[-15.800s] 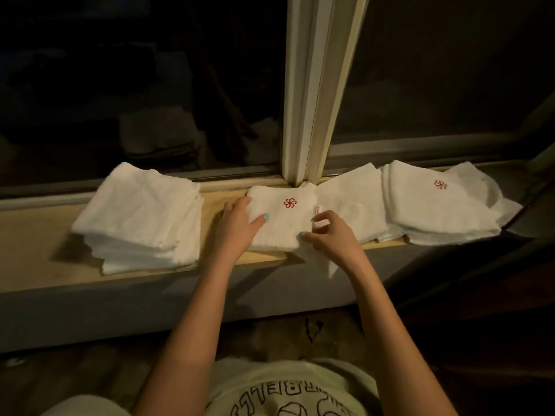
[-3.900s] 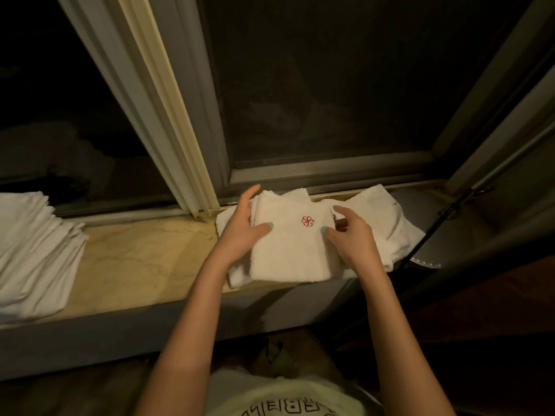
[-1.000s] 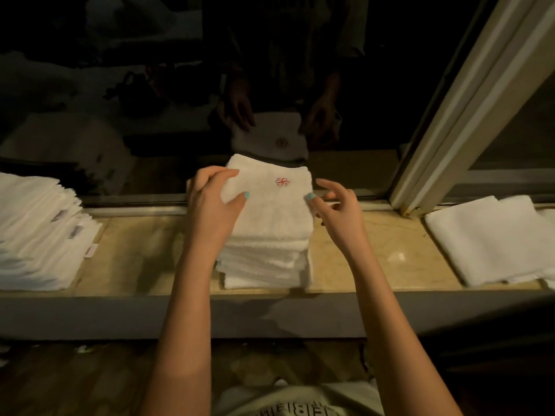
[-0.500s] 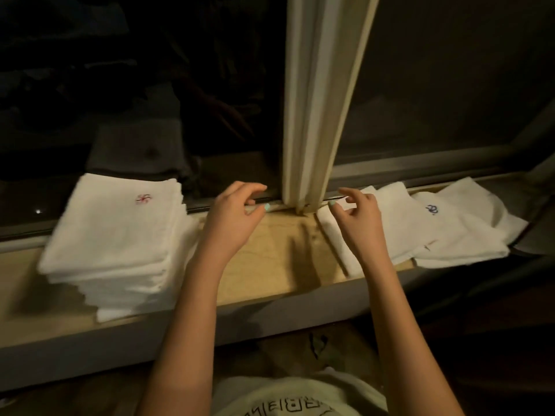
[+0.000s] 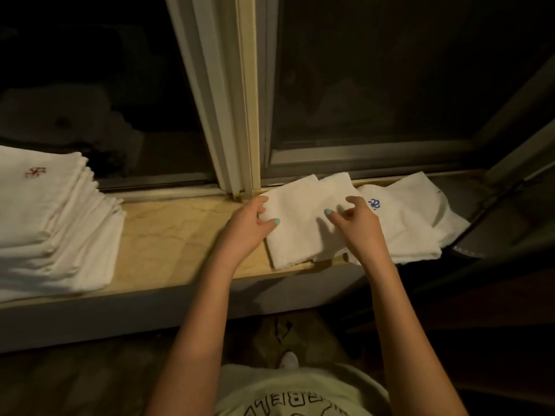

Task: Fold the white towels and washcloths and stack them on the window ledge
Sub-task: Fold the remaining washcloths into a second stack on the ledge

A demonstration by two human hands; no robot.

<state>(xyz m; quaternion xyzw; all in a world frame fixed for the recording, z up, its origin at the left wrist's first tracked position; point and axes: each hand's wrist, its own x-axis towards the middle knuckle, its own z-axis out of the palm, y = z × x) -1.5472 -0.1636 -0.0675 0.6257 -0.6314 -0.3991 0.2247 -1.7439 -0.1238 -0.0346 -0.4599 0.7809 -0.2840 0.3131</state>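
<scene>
A tall stack of folded white washcloths [image 5: 51, 223], the top one marked with a red emblem, sits at the left of the window ledge [image 5: 180, 235]. Right of the window post, a flat white washcloth [image 5: 300, 226] lies on the ledge. My left hand [image 5: 250, 225] touches its left edge, fingers curled. My right hand [image 5: 357, 222] hovers over its right part, fingers spread and bent. Beside it lie more loose white cloths [image 5: 417, 214], one showing a blue emblem [image 5: 374, 203].
A pale window post [image 5: 237, 94] rises from the ledge between dark panes. A dark object with a stitched edge [image 5: 492, 232] presses against the ledge's right end. Below the ledge is a grey wall face and a dim floor.
Both hands have come down onto the flat washcloth right of the post. The view has shifted right, pushing the folded stack toward the left edge.
</scene>
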